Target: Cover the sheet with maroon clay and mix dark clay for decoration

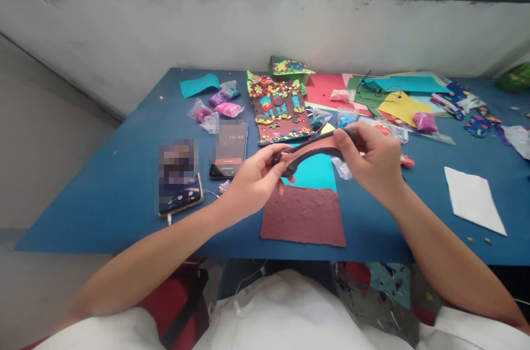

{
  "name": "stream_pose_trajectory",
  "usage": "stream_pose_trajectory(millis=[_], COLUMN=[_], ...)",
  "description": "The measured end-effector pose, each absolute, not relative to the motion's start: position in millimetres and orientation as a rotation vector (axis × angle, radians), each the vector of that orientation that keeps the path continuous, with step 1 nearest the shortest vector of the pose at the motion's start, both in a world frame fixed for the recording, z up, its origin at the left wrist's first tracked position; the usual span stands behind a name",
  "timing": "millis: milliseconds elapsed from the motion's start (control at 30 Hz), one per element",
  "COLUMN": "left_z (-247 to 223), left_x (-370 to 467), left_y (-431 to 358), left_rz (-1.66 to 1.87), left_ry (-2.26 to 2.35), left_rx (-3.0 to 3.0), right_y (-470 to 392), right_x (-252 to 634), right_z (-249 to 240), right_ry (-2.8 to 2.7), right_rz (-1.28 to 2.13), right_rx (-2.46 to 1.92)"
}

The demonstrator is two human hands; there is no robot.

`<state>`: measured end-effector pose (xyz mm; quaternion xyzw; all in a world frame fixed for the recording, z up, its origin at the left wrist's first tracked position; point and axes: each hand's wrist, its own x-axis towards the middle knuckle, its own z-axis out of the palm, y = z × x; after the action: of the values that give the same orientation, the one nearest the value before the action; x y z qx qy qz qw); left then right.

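Observation:
My left hand (257, 178) and my right hand (372, 159) grip the two ends of a strip of modelling clay (314, 147), black along its edges and salmon pink in the middle. Between my hands the clay is drawn out and bows upward, held above the table. Below it lies a sheet whose near part is covered with rough brown clay (304, 217), while the far part is bare turquoise paper (317, 170). Behind the strip stands a panel decorated with small clay flowers and figures (279, 110). Some of my fingertips are hidden behind the clay.
Two phones (229, 148) (182, 195) lie at the left, one with a cable plugged in. Bags of purple and pink clay (229, 110) rest behind them. Coloured paper sheets (327, 90) and glasses (383, 90) are at the back right; white paper (474, 198) lies at the right.

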<state>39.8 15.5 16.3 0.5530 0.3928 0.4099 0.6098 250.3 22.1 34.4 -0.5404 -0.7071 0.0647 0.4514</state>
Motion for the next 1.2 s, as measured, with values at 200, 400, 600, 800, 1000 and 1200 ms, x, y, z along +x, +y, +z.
stream_pose_trajectory(millis=[200, 400, 600, 800, 1000, 1200], left_z=[9.2, 9.6, 13.1, 11.1, 15.3, 14.0], left_x=[43.5, 40.1, 36.9, 41.2, 44.5, 45.0], left_y=[19.0, 19.5, 17.3, 13.4, 11.0, 11.5], left_rz=[1.008, 0.951, 0.899, 0.803, 0.752, 0.826], left_ry=[0.951, 0.977, 0.779, 0.79, 0.86, 0.863], left_rx=[1.183, 1.312, 1.259, 1.226, 1.15, 1.231], right_y=[2.0, -0.4, 3.1, 6.4, 7.0, 17.0], right_x=[230.3, 222.9, 223.9, 226.0, 225.5, 229.3], right_z=[35.8, 26.1, 15.3, 15.3, 16.7, 18.5], right_ry=[-1.731, -1.753, -1.99, -2.045, -1.889, -1.726], right_rz=[0.72, 1.074, 0.942, 0.796, 0.983, 1.137], right_rx=[-1.191, -1.132, -1.168, -1.315, -1.244, -1.188])
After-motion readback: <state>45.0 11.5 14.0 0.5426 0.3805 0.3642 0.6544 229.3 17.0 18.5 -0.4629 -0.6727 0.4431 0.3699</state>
